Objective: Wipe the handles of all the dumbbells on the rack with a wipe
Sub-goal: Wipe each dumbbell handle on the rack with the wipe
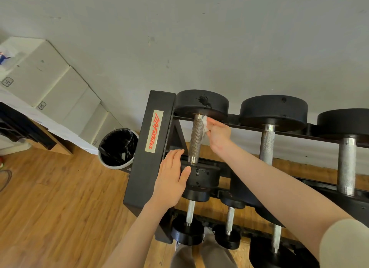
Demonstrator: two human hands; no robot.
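A black dumbbell rack [148, 148] holds several black dumbbells on two tiers. My right hand [217, 133] pinches a small white wipe [204, 124] against the upper right side of the leftmost top dumbbell's knurled handle [195, 140]. My left hand [172, 178] rests flat, fingers straight, on that dumbbell's near weight head [203, 176] and the rack's end post. Two more top-tier handles [267, 146] [347, 166] stand to the right. Smaller dumbbells [189, 212] [230, 218] lie on the lower tier.
A white bin with a black liner [117, 148] stands on the wood floor left of the rack. White stacked boxes [60, 84] line the wall at the left. The grey wall runs right behind the rack. My legs show below.
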